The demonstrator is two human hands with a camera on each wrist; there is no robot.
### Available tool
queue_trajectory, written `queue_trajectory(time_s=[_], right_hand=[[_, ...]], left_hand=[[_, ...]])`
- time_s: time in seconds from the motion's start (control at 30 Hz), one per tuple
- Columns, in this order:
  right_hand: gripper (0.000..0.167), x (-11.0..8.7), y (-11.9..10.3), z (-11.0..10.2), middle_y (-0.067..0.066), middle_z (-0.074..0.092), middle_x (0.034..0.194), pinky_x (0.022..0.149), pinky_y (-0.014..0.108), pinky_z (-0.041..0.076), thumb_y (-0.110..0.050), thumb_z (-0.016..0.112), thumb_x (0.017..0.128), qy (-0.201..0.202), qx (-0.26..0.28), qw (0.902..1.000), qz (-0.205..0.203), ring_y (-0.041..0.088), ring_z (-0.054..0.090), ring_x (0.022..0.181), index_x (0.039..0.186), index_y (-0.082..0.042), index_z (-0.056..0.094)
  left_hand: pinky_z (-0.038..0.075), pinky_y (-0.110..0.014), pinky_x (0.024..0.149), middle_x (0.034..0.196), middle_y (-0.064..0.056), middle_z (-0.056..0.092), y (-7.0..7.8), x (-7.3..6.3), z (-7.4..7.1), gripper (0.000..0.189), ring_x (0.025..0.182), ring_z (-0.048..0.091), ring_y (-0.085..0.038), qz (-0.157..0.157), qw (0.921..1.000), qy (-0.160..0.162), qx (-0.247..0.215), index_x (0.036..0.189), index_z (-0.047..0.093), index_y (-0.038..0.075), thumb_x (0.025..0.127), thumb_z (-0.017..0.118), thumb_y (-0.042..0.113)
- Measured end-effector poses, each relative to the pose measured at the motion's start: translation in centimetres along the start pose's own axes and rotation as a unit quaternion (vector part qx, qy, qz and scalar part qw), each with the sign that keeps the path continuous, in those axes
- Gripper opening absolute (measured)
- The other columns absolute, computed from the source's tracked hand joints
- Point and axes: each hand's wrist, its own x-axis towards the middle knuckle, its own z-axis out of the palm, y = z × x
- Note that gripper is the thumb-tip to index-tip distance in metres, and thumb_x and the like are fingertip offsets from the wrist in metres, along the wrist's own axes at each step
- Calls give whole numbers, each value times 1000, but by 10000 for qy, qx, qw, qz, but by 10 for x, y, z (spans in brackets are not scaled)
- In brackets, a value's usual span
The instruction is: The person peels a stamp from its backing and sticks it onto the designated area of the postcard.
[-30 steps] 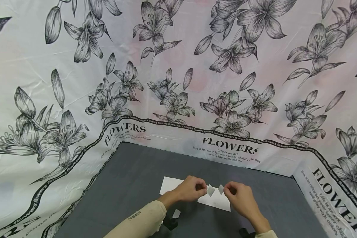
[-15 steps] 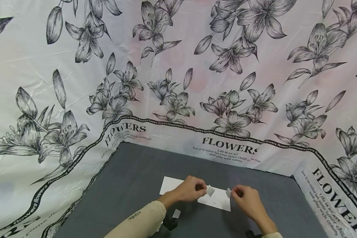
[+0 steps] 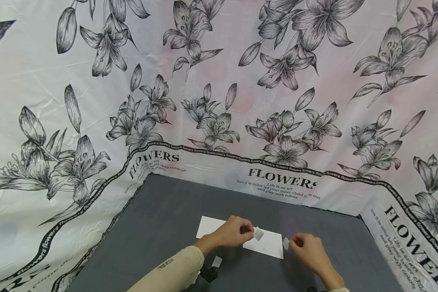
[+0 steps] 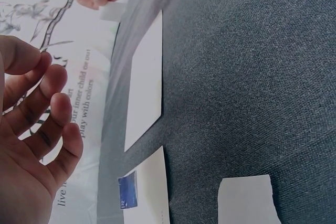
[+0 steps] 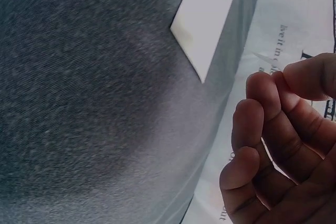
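My left hand [image 3: 234, 232] pinches a small pale piece of paper [image 3: 258, 234] above a white card [image 3: 268, 245]. To its right, my right hand [image 3: 310, 250] pinches another small pale piece [image 3: 286, 243] between thumb and forefinger, just past the card's right end. Only a thin edge of this piece [image 5: 266, 57] shows in the right wrist view. In the left wrist view the left thumb meets the forefinger, and what they hold is hidden. A second white card [image 4: 152, 190] with a blue patch [image 4: 127, 190] lies in line with the first card [image 4: 144, 82].
A loose small white piece [image 3: 217, 261] lies on the grey cloth-covered table [image 3: 175, 202], near the left wrist. Beside it is a black device [image 3: 209, 275] at that wrist. White floral fabric [image 3: 219, 190] hangs around the back and sides of the table.
My right hand has moved right and slightly toward me with its small piece, from over the card to beyond its right end. The left hand stays in place.
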Motion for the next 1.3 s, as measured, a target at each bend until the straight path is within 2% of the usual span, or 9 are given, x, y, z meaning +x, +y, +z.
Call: queue_trajectory(time_s=[0.7, 0.97, 1.3], right_hand=[[11, 4, 33, 13, -6, 62, 73, 65, 31, 42, -13, 72, 91, -146, -58, 9998, 146, 14, 53, 70, 80, -15, 74], [13, 4, 44, 16, -5, 62, 72, 62, 33, 42, -14, 73, 90, -31, -100, 9994, 334, 14, 53, 67, 78, -15, 72], [14, 2, 51, 17, -2, 66, 72, 61, 38, 43, -18, 69, 90, 118, -464, 9972, 569, 17, 55, 66, 77, -14, 73]], left_hand=[[47, -14, 68, 88, 8, 73, -1, -3, 1, 12, 71, 54, 5, -14, 10000, -86, -48, 102, 80, 9, 103, 69, 14], [46, -14, 67, 85, 11, 70, -2, -5, 2, 12, 70, 53, 5, 19, 9999, -107, -35, 100, 79, 10, 103, 68, 14], [46, -14, 68, 86, 10, 71, -2, -5, 2, 12, 71, 53, 5, 9, 9999, -105, -52, 100, 79, 10, 103, 68, 14]])
